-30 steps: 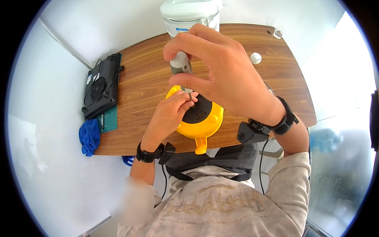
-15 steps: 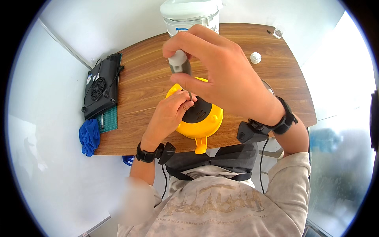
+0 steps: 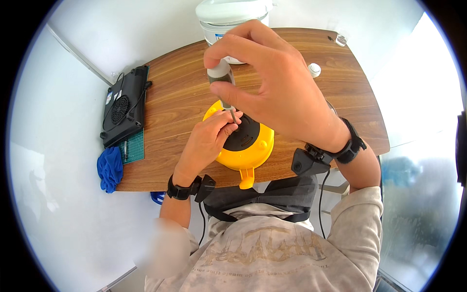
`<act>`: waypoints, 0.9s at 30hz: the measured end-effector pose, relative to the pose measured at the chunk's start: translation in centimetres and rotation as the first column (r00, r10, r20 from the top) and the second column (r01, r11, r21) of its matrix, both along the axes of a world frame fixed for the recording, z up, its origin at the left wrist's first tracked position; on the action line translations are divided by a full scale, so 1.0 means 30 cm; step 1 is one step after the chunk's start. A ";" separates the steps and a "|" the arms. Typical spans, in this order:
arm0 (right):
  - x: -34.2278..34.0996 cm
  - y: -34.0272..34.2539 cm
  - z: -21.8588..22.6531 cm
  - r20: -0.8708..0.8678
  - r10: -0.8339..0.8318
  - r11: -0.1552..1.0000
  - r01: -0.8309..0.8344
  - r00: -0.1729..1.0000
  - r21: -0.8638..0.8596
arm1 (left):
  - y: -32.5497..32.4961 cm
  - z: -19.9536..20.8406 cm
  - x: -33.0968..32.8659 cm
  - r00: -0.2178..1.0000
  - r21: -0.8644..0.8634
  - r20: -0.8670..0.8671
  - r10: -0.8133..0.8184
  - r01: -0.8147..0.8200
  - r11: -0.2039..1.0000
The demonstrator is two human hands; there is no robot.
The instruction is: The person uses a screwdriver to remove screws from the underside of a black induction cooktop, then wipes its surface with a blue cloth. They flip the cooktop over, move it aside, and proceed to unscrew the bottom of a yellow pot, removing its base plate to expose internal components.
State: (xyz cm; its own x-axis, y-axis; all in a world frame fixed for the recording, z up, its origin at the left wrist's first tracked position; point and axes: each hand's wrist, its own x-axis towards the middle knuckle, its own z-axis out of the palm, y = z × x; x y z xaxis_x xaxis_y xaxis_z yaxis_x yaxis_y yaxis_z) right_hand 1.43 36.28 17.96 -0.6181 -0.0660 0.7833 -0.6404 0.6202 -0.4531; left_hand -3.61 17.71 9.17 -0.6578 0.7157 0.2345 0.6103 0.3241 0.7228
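Wood-grain table [image 3: 175, 90] here, pushed up against white walls, with a fair bit of stuff round the edges. White-lidded tub [image 3: 232, 13] at the back, partly blocked by my right hand [image 3: 279, 82]. Off left there's a black appliance [image 3: 124, 109] with a round vent grille and a cable across it, sitting partly on a green cutting mat [image 3: 138, 146], plus a pen [image 3: 126, 150] on the mat and a bunched blue cloth [image 3: 110, 169] at the near corner. Over on the right, a small white jar [image 3: 314, 70] shows just past that hand, and a little clear cup [image 3: 341, 40] is near the far corner.

So, the yellow housing [image 3: 253, 156] is on the table right in front of me, black disc [image 3: 249, 132] facing up, tab pointing at the near edge. Right thumb and index are clamped on the grey-and-white screwdriver [image 3: 220, 73], which leans slightly over the disc. Left hand [image 3: 206, 141] has thumb and fingertips pinched round the shaft, covering part of the disc, so can't tell exactly where the tip sits.
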 end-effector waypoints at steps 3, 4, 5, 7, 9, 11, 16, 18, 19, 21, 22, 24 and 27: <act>0.000 0.003 0.001 0.072 0.034 0.999 -0.033 0.997 -0.004 | -0.007 -0.002 0.000 1.000 -0.034 -0.009 0.015 -0.015 0.999; 0.002 0.003 0.005 0.090 0.039 0.999 -0.039 0.995 -0.001 | -0.008 -0.001 0.000 1.000 -0.051 -0.012 0.019 -0.020 0.999; 0.005 0.003 0.012 0.109 0.045 0.999 -0.046 0.993 0.001 | -0.007 0.005 0.001 1.000 -0.077 -0.003 0.028 -0.029 0.997; 0.006 0.002 0.012 0.101 0.063 0.998 -0.063 0.993 0.003 | -0.004 0.019 0.004 0.999 -0.131 0.012 0.047 -0.045 0.990; -0.002 -0.003 -0.001 0.048 0.088 0.996 -0.088 0.995 0.002 | -0.009 0.011 0.001 0.999 -0.142 -0.020 0.038 -0.041 0.989; -0.001 -0.010 -0.010 0.021 0.075 0.997 -0.076 0.997 0.010 | -0.015 -0.005 -0.005 0.999 -0.137 -0.042 0.029 -0.035 0.990; 0.004 0.008 -0.012 0.096 -0.006 0.998 -0.001 0.995 0.069 | -0.003 -0.029 -0.013 1.000 0.039 -0.004 -0.021 0.021 0.999; 0.005 0.009 -0.005 0.119 0.023 0.998 -0.030 0.993 0.057 | -0.002 -0.007 -0.004 1.000 0.005 -0.006 -0.002 0.002 1.000; 0.003 0.009 -0.007 0.089 0.045 0.998 -0.049 0.995 0.043 | -0.001 0.001 0.000 1.000 -0.012 -0.006 0.005 -0.005 1.000; -0.005 0.003 -0.012 0.027 0.091 0.996 -0.091 0.995 0.017 | -0.008 -0.003 -0.005 1.000 -0.071 -0.017 0.016 -0.018 0.997; -0.005 0.001 -0.013 0.049 0.086 0.996 -0.087 0.995 0.007 | -0.011 -0.005 -0.007 0.999 -0.101 -0.023 0.023 -0.026 0.995; -0.003 -0.004 -0.016 0.096 0.078 0.997 -0.077 0.992 -0.014 | -0.010 -0.004 -0.005 0.999 -0.095 -0.012 0.030 -0.031 0.995; 0.002 -0.008 -0.009 0.079 0.097 0.995 -0.097 0.992 -0.011 | -0.013 -0.013 -0.006 0.999 -0.080 -0.034 0.023 -0.026 0.996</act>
